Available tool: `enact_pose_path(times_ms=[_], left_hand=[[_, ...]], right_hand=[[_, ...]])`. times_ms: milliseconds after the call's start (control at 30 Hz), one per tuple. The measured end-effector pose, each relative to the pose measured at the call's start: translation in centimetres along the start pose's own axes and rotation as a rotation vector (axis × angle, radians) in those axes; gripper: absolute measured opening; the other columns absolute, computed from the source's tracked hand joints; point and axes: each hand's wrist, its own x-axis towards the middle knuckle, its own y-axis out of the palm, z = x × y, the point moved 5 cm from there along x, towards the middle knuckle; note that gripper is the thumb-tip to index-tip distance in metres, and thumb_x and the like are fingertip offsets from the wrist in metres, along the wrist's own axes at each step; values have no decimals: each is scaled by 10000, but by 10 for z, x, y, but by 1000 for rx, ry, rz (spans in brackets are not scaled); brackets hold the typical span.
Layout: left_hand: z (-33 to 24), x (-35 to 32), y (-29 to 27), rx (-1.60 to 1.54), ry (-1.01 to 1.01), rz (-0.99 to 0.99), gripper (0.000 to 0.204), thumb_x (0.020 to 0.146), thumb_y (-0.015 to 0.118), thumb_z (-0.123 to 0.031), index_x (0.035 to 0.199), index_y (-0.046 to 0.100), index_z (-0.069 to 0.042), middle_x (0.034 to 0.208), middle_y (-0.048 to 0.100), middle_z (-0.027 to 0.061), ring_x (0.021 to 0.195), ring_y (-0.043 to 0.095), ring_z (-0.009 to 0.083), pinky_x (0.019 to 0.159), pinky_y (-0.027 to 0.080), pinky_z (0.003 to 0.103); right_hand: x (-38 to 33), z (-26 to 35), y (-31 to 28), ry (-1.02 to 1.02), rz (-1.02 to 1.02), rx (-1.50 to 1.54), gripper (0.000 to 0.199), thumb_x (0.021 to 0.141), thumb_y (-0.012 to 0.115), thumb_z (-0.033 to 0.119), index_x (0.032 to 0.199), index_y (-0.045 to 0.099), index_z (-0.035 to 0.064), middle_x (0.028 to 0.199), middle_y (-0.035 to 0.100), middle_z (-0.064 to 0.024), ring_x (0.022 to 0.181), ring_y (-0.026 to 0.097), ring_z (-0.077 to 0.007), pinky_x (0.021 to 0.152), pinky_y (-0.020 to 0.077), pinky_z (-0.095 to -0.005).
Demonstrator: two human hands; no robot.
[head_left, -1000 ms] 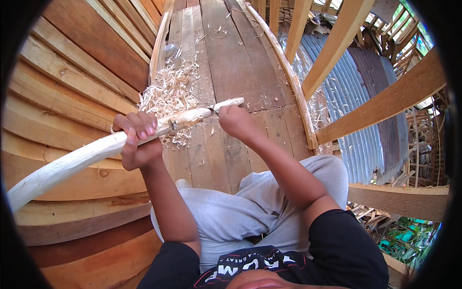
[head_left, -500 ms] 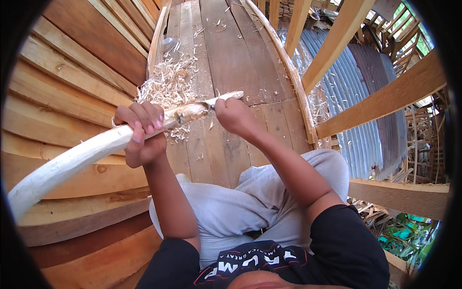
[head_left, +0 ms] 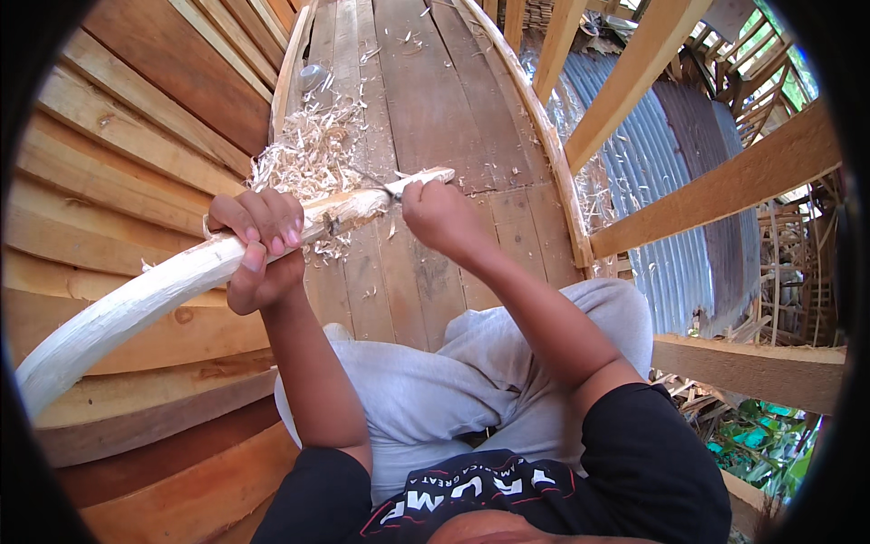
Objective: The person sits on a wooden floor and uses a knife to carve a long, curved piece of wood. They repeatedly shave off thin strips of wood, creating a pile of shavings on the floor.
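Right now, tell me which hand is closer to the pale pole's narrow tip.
The right hand, closed on a thin dark tool just beside that tip; the left hand grips the pale pole farther back.

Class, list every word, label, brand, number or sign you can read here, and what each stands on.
Black shirt: large white lettering across the chest, upside down in this view; its wording isn't copied out here.
Same shirt: a smaller row of lettering, too small to read in full.
Wooden pole, corrugated metal sheets: no lettering visible.
Small clear container: too small to tell.
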Motion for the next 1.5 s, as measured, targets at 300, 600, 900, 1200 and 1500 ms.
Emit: enact_pose_path(times_ms=[300,600,900,1200,1500], left_hand=[[7,5,13,41,52,-95,138,746,566,-94,818,450,-76,644,482,46,600,478,155,610,391,291],[0,-7,-17,118,70,-415,115,787,542,-140,756,440,-95,595,429,23,577,431,137,596,374,290],[2,-6,-11,153,38,-396,135,802,509,-119,715,406,-119,586,401,8,577,410,131,619,357,296],[-3,-7,-25,123,34,-373,108,792,501,-106,724,417,-118,601,399,4,598,410,130,630,349,298],[-3,-7,-20,115,24,-380,135,781,511,-110,699,405,-122,593,404,9,588,407,127,625,348,298]], right_hand=[[37,-51,23,69,44,68,504,899,318,333,958,660,-33,1020,637,-262,975,599,-439,895,447,-483],[7,-13,13,36,44,44,518,903,298,330,947,658,-40,1017,621,-291,992,589,-441,893,441,-496],[30,-28,23,52,72,124,539,897,292,329,970,638,-76,1037,603,-321,1009,580,-452,915,432,-493],[17,-14,18,3,1,77,552,897,295,344,935,639,-87,997,612,-318,969,588,-463,894,440,-495],[8,-5,9,-32,2,90,534,902,297,322,903,643,-84,968,615,-316,946,591,-465,876,447,-495]])
